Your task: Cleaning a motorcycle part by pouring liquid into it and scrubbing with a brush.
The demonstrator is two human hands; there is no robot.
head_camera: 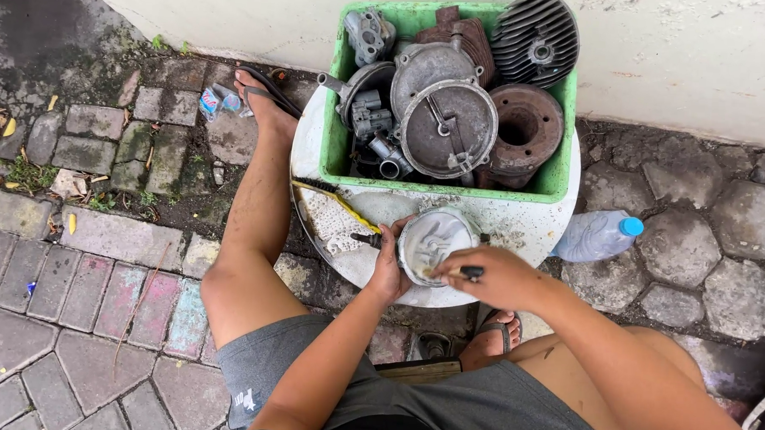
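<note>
Your left hand (387, 270) is clamping the round metal engine cover (432, 242) by its rim, holding it over the white round basin (535, 224) in front of the green crate (334, 145). Your right hand (490, 278) is pinching a small dark-handled tool (469, 271) against it. The cover is looking stiff, fairly heavy and probably slick with wet grime, so you are gripping best at the rim.

1 head view, looking steeply down, close over hands (448, 272) and lap; white basin (535, 229) ahead.
</note>
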